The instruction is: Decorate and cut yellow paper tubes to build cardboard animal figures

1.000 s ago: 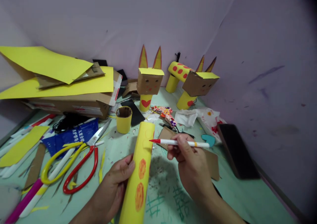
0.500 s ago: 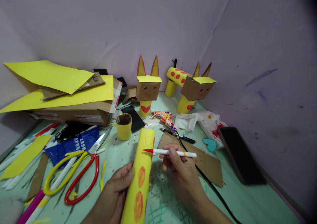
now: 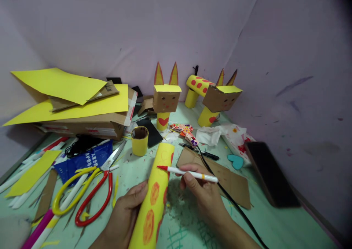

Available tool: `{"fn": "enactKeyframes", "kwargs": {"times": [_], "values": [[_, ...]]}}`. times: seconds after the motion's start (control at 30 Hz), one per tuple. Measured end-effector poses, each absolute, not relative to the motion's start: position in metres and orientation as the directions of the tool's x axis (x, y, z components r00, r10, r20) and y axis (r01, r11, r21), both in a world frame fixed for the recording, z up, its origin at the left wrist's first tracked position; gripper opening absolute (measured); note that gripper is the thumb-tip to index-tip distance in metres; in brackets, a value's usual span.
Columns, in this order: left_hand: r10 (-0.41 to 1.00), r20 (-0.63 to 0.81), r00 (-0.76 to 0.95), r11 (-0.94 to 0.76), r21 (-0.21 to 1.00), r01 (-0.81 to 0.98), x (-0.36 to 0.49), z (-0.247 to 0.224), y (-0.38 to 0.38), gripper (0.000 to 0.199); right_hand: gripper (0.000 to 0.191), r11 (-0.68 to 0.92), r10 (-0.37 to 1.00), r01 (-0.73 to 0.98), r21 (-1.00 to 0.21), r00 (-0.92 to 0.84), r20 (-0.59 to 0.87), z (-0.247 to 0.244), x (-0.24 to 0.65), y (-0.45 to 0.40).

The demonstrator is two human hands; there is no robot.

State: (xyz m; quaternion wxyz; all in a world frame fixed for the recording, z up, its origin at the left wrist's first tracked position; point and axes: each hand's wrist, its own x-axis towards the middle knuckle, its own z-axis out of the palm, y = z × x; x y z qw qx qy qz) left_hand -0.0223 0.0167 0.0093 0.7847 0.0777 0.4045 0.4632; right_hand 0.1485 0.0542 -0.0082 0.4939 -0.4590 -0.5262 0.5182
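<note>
My left hand [image 3: 129,208] is closed round a yellow paper tube [image 3: 158,175] that slants up and away from me. Orange-red ovals are coloured along its top, with red spots down its right side and a faint outline near the far end. Between the fingers of my right hand [image 3: 205,194] is a white felt-tip marker [image 3: 192,173] with a red tip. That tip is at the tube's upper part, at or just over the paper. A short yellow tube [image 3: 139,142] stands beyond the tube's far end.
Scissors [image 3: 93,188] with red and yellow handles lie left. Behind stand a cardboard-headed figure [image 3: 166,102] and a spotted animal [image 3: 220,98]. A patterned glue gun [image 3: 187,132] trails a black cord past a cardboard piece [image 3: 233,183]. A phone [image 3: 271,172] is at right; yellow sheets [image 3: 60,84] are piled left.
The tube's near end has swung slightly left. The marker's rear end has dipped a little while its tip stays near the same part of the tube. The whole view has shifted slightly.
</note>
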Motion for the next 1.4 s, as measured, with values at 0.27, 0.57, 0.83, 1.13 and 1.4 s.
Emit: {"fn": "enactKeyframes", "kwargs": {"times": [0.27,0.57,0.83,1.13,1.4], "values": [[0.791,-0.563,0.242,0.557,0.498,-0.664,-0.021,0.011,0.018,0.023,0.012,0.277,0.957,0.096,-0.956,-0.118,0.265,0.003,0.157,0.058],[0.778,-0.601,0.185,0.539,0.485,-0.689,-0.022,0.018,0.018,0.023,0.017,0.456,0.886,0.075,-0.887,-0.134,0.444,-0.001,0.168,0.065],[0.791,-0.589,0.167,0.520,0.501,-0.692,-0.022,0.011,0.015,0.026,0.012,0.350,0.935,0.085,-0.933,0.035,0.353,-0.002,0.166,0.058],[0.842,-0.504,0.193,0.492,0.568,-0.660,-0.019,0.007,0.012,0.029,0.013,0.293,0.956,0.078,-0.953,-0.046,0.290,-0.003,0.162,0.050],[0.792,-0.585,0.175,0.524,0.504,-0.686,-0.024,0.001,0.011,0.023,0.011,0.283,0.953,0.105,-0.953,-0.139,0.268,0.002,0.162,0.055]]}}
